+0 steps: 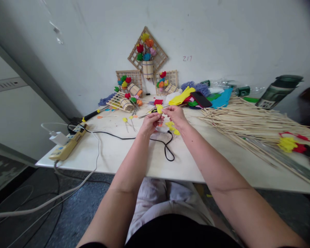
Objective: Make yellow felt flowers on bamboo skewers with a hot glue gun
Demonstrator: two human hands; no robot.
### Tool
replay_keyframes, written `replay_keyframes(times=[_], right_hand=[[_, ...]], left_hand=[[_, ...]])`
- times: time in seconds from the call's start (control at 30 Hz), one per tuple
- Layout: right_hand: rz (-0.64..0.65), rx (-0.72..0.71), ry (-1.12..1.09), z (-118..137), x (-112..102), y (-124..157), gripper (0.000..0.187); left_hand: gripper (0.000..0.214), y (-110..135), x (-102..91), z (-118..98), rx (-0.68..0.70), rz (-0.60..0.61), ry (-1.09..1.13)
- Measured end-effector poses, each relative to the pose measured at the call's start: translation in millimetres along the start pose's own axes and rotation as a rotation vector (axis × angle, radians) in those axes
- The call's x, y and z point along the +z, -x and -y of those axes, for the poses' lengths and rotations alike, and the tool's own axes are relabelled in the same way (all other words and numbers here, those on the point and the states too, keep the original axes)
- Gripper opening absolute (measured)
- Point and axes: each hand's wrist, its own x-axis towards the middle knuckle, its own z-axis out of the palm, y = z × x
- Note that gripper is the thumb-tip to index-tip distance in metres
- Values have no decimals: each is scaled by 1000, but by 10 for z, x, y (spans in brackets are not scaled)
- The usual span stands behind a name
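My left hand [151, 124] is closed in a pinch at the base of a small yellow craft flower [159, 108], held up over the table. From the other side, my right hand [176, 116] pinches the flower's edge with thumb and forefinger. The stem below the flower is hidden by my fingers. Under my hands lie loose yellow petals [176, 132] and a white corded tool [162, 130], partly covered. Scissors [144, 116] rest just beyond my left hand. Two yellow buds on thin stems [125, 120] lie to the left.
Finished flower-basket lattices [147, 69] stand against the wall. Wooden sticks [248, 117] spread over the right side, near a dark green bottle [280, 91]. A phone [200, 99] sits on coloured cloth. A power strip [68, 144] and black cable [124, 138] occupy the left.
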Motion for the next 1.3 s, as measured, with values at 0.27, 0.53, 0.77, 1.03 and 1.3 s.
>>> replay_keyframes(times=[0.27,0.53,0.77,1.03,1.3], right_hand=[[-7,-15,-8,-37,13,-26,27],[-93,-98,53,-73,23,-62,20],[-54,-92,36,-35,1,-40,15],[-59,-90,-9,-30,6,-34,19],[-67,-124,-54,-76,15,-50,21]], left_hand=[[20,-12,-26,19,2,7,-1],[19,-32,-42,28,12,-6,-5],[21,-23,-37,25,18,-20,-15],[26,-10,-16,22,9,-20,-34],[25,-8,-6,26,8,-11,-43]])
